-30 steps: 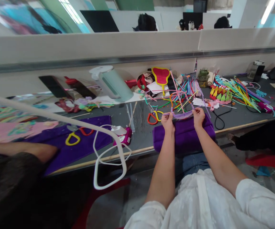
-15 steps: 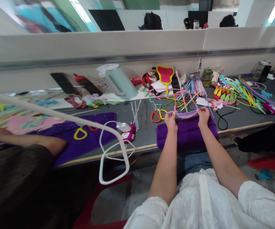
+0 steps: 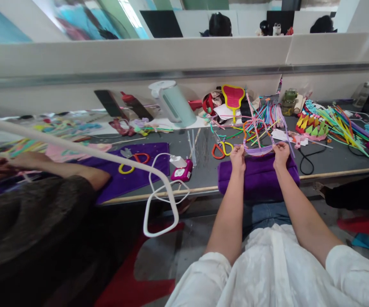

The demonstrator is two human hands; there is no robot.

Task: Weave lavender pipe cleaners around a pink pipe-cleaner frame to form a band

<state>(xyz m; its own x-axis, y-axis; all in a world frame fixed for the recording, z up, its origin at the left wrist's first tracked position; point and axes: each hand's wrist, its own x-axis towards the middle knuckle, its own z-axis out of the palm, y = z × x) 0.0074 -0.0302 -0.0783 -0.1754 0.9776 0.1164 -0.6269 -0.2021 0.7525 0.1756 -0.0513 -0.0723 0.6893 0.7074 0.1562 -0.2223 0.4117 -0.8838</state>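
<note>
Between my hands is a frame of bent pipe cleaners [image 3: 258, 151], with a purple band along its near side and orange, pink and lilac loops rising behind. My left hand [image 3: 238, 158] pinches the band's left end. At the right end, the fingers of my right hand [image 3: 280, 154] are closed on the same band. Below it a purple towel [image 3: 257, 175] lies folded over the table edge. Scissors with red and yellow handles [image 3: 222, 149] rest on the table left of my left hand.
A white lamp arm [image 3: 120, 161] crosses the left side. A co-worker's arm [image 3: 59, 168] reaches over another purple cloth. Along the back stand a kettle [image 3: 174, 104], a pink hand-shaped fan [image 3: 233, 97] and a jar [image 3: 289, 102]. Pipe cleaners [image 3: 347, 123] are heaped at right.
The view has swung to the left, so everything sits further right. Both hands keep hold of the pipe cleaner frame. More of the co-worker's hands shows at the left.
</note>
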